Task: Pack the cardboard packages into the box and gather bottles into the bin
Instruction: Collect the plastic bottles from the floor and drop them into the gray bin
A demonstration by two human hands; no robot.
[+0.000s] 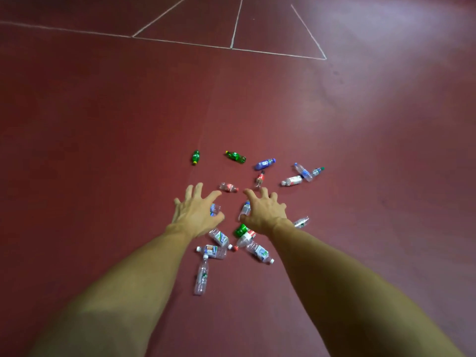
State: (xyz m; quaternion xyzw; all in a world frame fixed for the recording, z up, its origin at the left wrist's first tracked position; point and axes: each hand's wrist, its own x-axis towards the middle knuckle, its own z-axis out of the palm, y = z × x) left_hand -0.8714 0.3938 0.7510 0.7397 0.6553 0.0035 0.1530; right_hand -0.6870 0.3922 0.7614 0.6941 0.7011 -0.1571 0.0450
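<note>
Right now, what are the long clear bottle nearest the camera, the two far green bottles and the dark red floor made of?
Long clear bottle: thin transparent plastic, glossy; red shows through. Green bottles: tinted translucent plastic, likely, shiny. Dark red floor: probably painted or rubberised coating, satin; soft glare.

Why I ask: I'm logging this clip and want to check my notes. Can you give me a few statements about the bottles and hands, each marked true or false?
1. The bottles are scattered on a red floor. True.
2. The left hand and right hand each grip a bottle. False: both reach out with fingers spread, gripping nothing.
3. Every bottle stands upright. False: they lie on their sides.
4. A blue bottle lies beyond the right hand. True.
</note>
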